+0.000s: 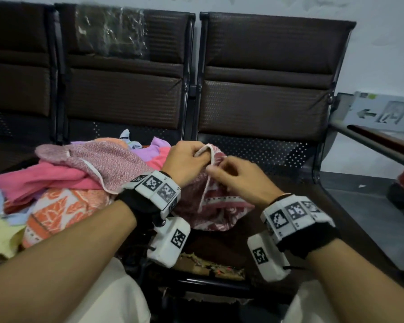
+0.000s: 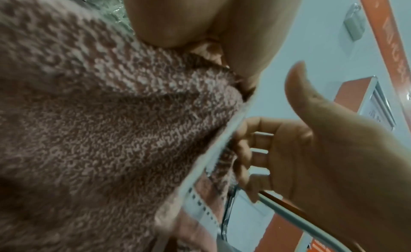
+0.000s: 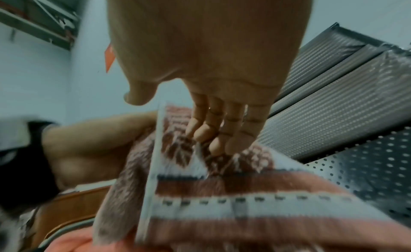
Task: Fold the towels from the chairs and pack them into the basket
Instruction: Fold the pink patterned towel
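A maroon-and-white speckled towel [image 1: 210, 206] with a white hem hangs bunched between my hands over the right chair's seat. My left hand [image 1: 201, 155] grips a loop of the hem at the towel's top. Just below it, my right hand [image 1: 211, 170] has its fingers [image 3: 211, 136] curled into the cloth beside the hem, with the thumb lifted clear. In the left wrist view the towel [image 2: 111, 132] fills the left side and the right hand [image 2: 311, 150] is beside its hem. In the right wrist view the striped border of the towel [image 3: 233, 203] lies under my palm.
A loose pile of towels covers the middle seat: speckled pink [image 1: 98, 159], plain pink [image 1: 44, 178], orange patterned [image 1: 61, 206], yellow [image 1: 0, 231]. A frayed woven edge [image 1: 208, 264] shows below my wrists. Dark chair backs [image 1: 266, 78] stand behind; a rail [image 1: 371, 141] runs at right.
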A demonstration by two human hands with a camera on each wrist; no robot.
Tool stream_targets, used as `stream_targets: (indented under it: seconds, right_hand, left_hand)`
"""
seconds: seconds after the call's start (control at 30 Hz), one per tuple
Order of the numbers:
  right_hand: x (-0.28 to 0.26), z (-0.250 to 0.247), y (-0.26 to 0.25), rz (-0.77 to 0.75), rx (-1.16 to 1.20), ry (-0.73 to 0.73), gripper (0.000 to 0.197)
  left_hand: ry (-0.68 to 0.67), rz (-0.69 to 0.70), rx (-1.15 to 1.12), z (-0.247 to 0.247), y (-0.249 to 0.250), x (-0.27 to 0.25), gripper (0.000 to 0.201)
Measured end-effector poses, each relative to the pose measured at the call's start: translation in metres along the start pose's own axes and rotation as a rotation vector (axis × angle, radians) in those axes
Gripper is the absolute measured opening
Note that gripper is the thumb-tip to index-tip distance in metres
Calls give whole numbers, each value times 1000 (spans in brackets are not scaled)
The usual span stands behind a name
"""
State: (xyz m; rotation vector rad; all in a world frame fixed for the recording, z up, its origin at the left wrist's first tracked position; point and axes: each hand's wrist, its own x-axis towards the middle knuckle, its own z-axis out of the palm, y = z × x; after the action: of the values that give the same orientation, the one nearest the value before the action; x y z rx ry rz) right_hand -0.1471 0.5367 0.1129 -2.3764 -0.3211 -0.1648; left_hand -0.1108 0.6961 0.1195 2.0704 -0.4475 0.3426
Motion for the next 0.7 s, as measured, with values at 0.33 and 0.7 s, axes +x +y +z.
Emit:
stream_targets:
  seconds: [0.33,0.7]
  right_hand:
    - [14,4,14,107,314,215,16]
    - [25,-33,45,411,811,818,23]
  left_hand:
    - [-94,-16,-137,-3,-7,-4,9]
    - [-156,-83,326,-27,-52,-8,39]
